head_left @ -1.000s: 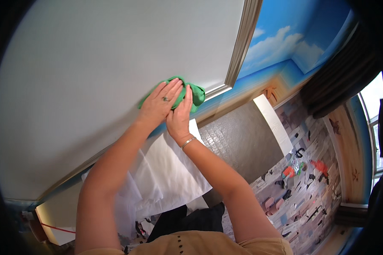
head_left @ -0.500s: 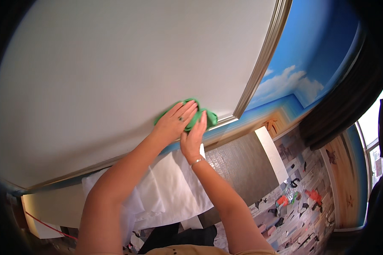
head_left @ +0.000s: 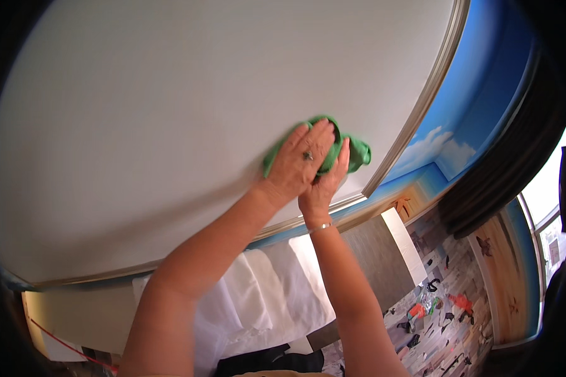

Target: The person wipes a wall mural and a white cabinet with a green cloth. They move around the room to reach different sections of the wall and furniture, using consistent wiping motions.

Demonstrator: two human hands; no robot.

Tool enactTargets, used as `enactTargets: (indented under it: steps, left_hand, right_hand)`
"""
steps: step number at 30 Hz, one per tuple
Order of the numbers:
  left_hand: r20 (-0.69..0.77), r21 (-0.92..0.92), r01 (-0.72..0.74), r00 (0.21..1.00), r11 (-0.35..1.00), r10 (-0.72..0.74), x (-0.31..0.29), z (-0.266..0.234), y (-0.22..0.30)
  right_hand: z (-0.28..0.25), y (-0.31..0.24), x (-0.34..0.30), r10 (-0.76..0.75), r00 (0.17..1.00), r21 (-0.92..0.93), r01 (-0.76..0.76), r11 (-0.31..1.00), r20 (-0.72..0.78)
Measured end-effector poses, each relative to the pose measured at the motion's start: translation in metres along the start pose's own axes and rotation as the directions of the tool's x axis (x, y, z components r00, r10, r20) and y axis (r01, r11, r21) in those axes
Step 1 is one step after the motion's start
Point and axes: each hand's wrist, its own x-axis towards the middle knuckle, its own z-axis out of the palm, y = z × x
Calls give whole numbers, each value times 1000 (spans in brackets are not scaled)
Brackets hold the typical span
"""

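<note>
My left hand (head_left: 299,157) holds a bunched green cloth (head_left: 358,152) against a large white panel (head_left: 189,107). Its fingers lie long over the cloth, and a ring shows on one of them. Just right of it, my right hand (head_left: 326,186) grips the lower part of the same cloth, its fingers pointing up and partly hidden behind the left hand. A thin bracelet (head_left: 321,227) circles the right wrist. Both hands are near the panel's lower right corner, inside its moulded frame (head_left: 430,94).
Below the panel, white fabric (head_left: 264,295) drapes over a surface beside a grey board (head_left: 374,254). Several small items, some orange (head_left: 460,303), lie on the patterned floor at right. A dark curtain (head_left: 493,169) hangs by the window. A red cord (head_left: 69,344) runs at lower left.
Both hands and the green cloth have slid up and to the right across the panel. The view has shifted slightly too.
</note>
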Motion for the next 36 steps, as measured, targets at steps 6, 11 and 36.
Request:
enactTargets:
  steps: [6, 11, 36]
  left_hand:
    - [-7, -56, 129, 992, 990, -130, -55, -39, -6]
    - [-174, 118, 264, 955, 957, -242, -9, -97, -42]
    - [-137, 50, 35, 990, 998, -28, 135, -72, -52]
  right_hand:
    - [7, -28, -35, -105, 983, -44, 113, 993, 154]
    - [29, -77, 37, -353, 931, -83, 360, 929, 89]
    - [-7, -40, 163, -176, 974, -18, 175, 984, -141]
